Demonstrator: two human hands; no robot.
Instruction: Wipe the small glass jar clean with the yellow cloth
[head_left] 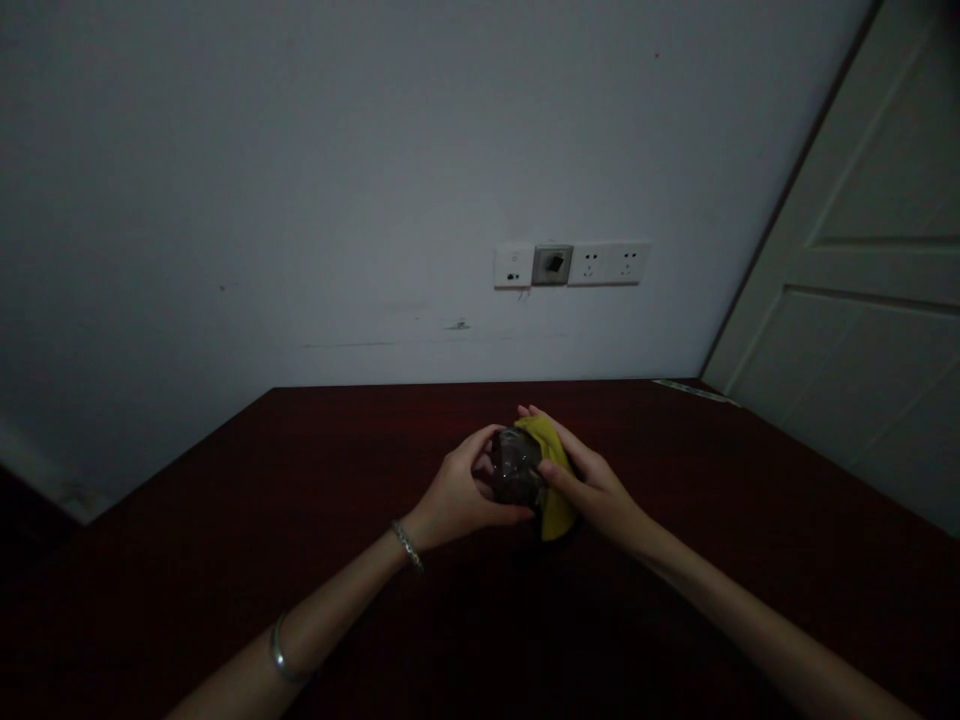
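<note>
Between my hands, above the dark red tabletop, is a clear, rounded, shiny object [516, 468] that looks like a glass or a small transparent jar; its exact kind is hard to make out in the dim light. My left hand [469, 490] curls round its left side, thumb underneath and fingers over the far edge. On the other side a yellow cloth [556, 500] is pressed against the object by my right hand [589, 475]. The right thumb lies over the near face of the cloth, and the fingertips show past its top edge.
The dark red table [360, 430] meets a pale wall [337, 180] at the back. Sockets and a switch plate [604, 264] are set in the wall. A white panelled door [862, 260] stands on the right. A thin flat strip [694, 391] lies at the table's back right edge.
</note>
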